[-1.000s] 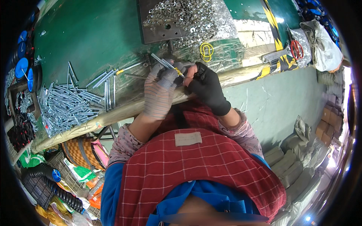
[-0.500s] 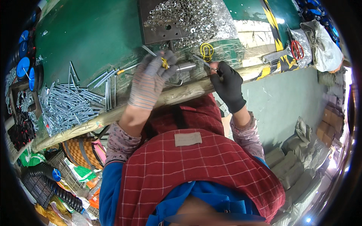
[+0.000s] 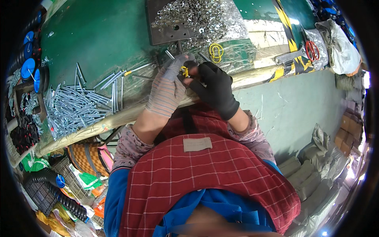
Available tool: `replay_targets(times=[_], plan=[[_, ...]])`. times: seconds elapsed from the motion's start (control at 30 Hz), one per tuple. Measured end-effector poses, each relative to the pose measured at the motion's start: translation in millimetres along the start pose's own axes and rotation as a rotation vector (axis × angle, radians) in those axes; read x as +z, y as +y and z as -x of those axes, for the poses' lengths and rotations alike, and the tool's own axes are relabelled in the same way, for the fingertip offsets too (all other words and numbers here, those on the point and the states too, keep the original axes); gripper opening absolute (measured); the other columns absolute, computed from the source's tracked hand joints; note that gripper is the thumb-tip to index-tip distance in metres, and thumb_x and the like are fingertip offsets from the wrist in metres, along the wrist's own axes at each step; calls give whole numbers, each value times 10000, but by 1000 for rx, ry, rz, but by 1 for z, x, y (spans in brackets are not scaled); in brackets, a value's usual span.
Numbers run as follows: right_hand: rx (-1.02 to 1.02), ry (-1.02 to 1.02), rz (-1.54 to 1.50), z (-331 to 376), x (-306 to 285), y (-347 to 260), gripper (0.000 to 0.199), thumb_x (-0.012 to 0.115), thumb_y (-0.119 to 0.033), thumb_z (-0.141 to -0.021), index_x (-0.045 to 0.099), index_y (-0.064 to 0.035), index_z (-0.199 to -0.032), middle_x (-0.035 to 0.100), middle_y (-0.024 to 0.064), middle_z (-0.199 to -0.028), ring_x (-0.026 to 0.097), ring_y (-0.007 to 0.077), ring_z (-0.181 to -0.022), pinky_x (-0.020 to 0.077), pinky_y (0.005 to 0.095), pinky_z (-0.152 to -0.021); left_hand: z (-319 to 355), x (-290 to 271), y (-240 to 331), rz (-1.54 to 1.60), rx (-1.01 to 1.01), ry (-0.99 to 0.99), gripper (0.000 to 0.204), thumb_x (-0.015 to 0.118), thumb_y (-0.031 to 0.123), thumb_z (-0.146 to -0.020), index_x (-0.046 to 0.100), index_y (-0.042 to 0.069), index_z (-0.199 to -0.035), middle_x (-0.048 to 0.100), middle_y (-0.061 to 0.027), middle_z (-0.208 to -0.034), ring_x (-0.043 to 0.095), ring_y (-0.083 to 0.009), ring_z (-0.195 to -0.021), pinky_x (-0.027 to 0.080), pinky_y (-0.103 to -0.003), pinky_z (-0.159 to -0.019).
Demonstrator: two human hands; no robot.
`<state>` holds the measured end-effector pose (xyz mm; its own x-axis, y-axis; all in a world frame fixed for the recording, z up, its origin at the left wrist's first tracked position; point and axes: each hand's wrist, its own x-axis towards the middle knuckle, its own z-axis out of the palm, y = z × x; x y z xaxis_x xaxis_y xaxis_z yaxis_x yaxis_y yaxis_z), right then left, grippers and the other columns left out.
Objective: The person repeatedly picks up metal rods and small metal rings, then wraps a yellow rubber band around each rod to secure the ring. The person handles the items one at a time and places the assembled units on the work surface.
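Observation:
My left hand (image 3: 167,87), in a grey striped glove, is closed around a metal rod (image 3: 169,54) whose end sticks out beyond the fingers. A small yellow piece (image 3: 184,71) shows between my two hands. My right hand (image 3: 215,87), in a black glove with bare fingertips, is closed against the left fingers at this yellow piece. What its fingertips pinch is hidden. Just beyond the right knuckles a thin metal rod (image 3: 204,57) shows in part. A yellow loop (image 3: 216,53) lies on the green bench (image 3: 98,35) past the right hand.
Many metal bolts (image 3: 75,108) lie heaped at the left. Small metal rings (image 3: 193,19) cover a dark metal plate (image 3: 162,37) at the far middle. Red-handled scissors (image 3: 312,51) and a wrench (image 3: 288,57) lie at the right. The bench's padded front edge (image 3: 130,112) runs before me.
My right hand has moved left from the bench edge and now meets the left hand. The left hand has shifted slightly right, with the rod still in it.

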<state>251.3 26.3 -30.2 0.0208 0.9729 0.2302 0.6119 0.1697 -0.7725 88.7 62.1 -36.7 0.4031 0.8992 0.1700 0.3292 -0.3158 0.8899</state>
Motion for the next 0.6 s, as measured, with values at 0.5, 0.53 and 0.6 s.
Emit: replay_targets(times=[0.5,0.53,0.6], plan=[[219,-105,-312,0,-13,6,151,747,-138,-849,656,-26,-895,712,94,-790,697,173,-696,507,287,-637,0,12,-20,1177,-538,50,263,656,79,-921,620,47,-1180,651,-63,-1082,647,-162,-970,547,-312,-840],[203,-105,-295,1,-12,7,152,751,-138,-844,655,-30,-891,714,92,-792,700,178,-698,509,287,-635,0,11,-21,1200,-548,76,269,655,78,-921,613,42,-1184,651,-60,-1081,646,-160,-965,547,-313,-835],[172,-104,-259,3,-11,9,154,758,-139,-835,652,-37,-882,716,88,-797,705,187,-702,511,287,-632,1,8,-23,1276,-536,128,276,656,100,-926,616,43,-1193,649,-62,-1105,637,-170,-1015,535,-315,-898]])
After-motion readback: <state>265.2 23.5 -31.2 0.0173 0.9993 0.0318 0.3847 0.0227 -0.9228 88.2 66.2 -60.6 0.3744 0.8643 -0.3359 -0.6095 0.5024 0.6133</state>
